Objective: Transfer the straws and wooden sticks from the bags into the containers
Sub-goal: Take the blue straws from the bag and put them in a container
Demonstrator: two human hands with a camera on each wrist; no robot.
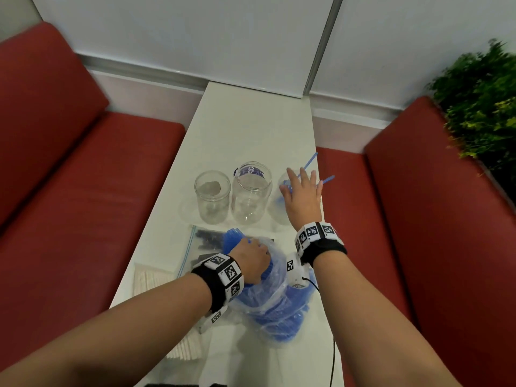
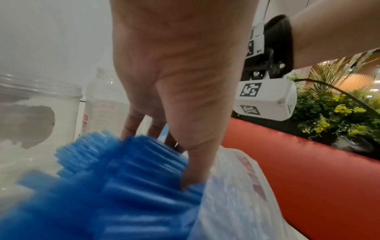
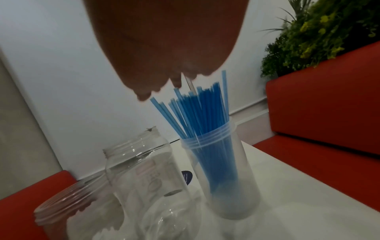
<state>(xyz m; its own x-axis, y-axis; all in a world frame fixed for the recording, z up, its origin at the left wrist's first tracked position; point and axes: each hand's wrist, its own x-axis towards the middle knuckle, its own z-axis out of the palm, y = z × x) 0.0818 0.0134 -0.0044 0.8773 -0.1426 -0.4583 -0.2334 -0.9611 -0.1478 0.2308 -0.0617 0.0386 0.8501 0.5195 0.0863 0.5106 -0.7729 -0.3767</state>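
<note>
A clear plastic bag [image 1: 275,300] full of blue straws [image 2: 123,178] lies on the white table [image 1: 251,129]. My left hand [image 1: 251,259] grips the straw bundle at the bag's mouth, thumb [image 2: 191,175] pressed on the straws. My right hand [image 1: 303,188] is spread flat, fingers straight, over the tops of the blue straws [image 3: 203,113] standing in a frosted container [image 3: 228,186]. Left of it stand a tall clear jar [image 1: 251,194] and a short clear jar [image 1: 212,196], both without straws. Pale sticks [image 1: 148,277] lie at the table's left edge.
A zip bag [image 1: 206,241] with dark contents lies under the straw bag. Red benches [image 1: 92,185] flank the narrow table on both sides. A green plant [image 1: 480,101] stands behind the right bench. A black cable [image 1: 332,356] hangs near the right table edge.
</note>
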